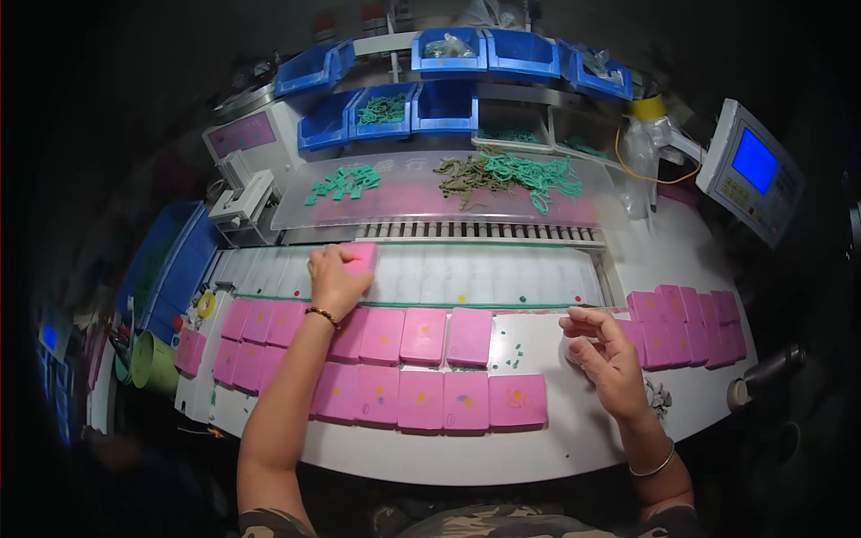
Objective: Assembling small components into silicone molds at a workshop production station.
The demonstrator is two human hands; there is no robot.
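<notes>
My left hand (336, 280) grips a pink rectangular block (362, 256) over the white strip at the far side of the table, its fingers wrapped round the block's left edge. Below that arm, similar flat pink blocks (422, 335) lie in two rows, some with small coloured marks on top; my forearm hides part of these rows. To the right, my right hand (605, 359) hovers above the table with its fingers apart and nothing in them. It is nearest to a stacked group of pink blocks (668, 336) on the right.
Green and brown rubbery pieces (502, 175) lie on a clear sheet (395, 211) behind a roller strip (484, 233). Blue bins (446, 115) stand at the back. A display unit (753, 170) is at right, a dark bottle (767, 377) below it. Green scraps (508, 359) dot the table.
</notes>
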